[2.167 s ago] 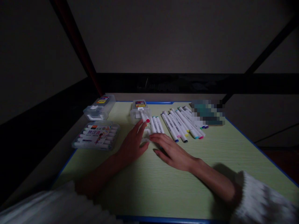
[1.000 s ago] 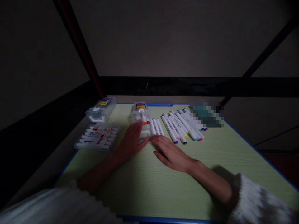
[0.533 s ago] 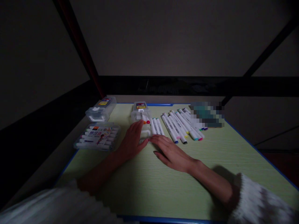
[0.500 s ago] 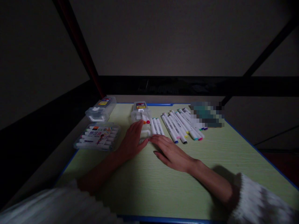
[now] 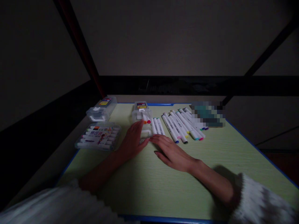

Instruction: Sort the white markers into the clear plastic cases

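Note:
My left hand rests beside a clear plastic marker case, its fingers stretched forward and its thumb apart. Its fingertips are close to an orange-ended marker; whether they touch it I cannot tell. A red-ended marker lies just right of that one. Between my hands shows the white handle of a clear case part, partly hidden by my fingers. My right hand lies palm down with fingers extended, their tips near that handle and my left thumb. Three white markers lie just beyond my right fingers.
Several white markers with coloured ends lie in a loose row on the right. A pixelated greenish flat object is at the back right. On the left are a filled marker case and another clear case. The pale green table has blue edges.
Since the earliest frame, my left fingers have drawn together and lowered beside the markers, and the orange end has come into clearer view. In the last half second almost nothing has moved.

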### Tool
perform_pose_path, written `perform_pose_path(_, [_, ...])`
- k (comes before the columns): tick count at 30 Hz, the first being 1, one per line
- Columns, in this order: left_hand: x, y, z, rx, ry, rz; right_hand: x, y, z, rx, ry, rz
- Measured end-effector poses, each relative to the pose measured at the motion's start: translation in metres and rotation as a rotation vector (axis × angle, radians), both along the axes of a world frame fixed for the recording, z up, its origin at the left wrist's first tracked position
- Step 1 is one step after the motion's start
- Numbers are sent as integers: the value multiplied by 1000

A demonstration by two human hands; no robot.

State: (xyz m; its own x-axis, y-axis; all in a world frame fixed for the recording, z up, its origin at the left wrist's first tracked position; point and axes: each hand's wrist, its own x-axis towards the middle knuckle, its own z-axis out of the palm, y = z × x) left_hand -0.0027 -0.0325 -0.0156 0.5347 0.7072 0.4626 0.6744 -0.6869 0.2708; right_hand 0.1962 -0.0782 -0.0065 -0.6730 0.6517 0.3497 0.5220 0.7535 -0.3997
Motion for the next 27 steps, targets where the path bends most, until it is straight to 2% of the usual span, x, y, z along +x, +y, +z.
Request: perform_pose_path(27, [-2,0,-1,13,-15,-40,0,1,-2,35,21,-31])
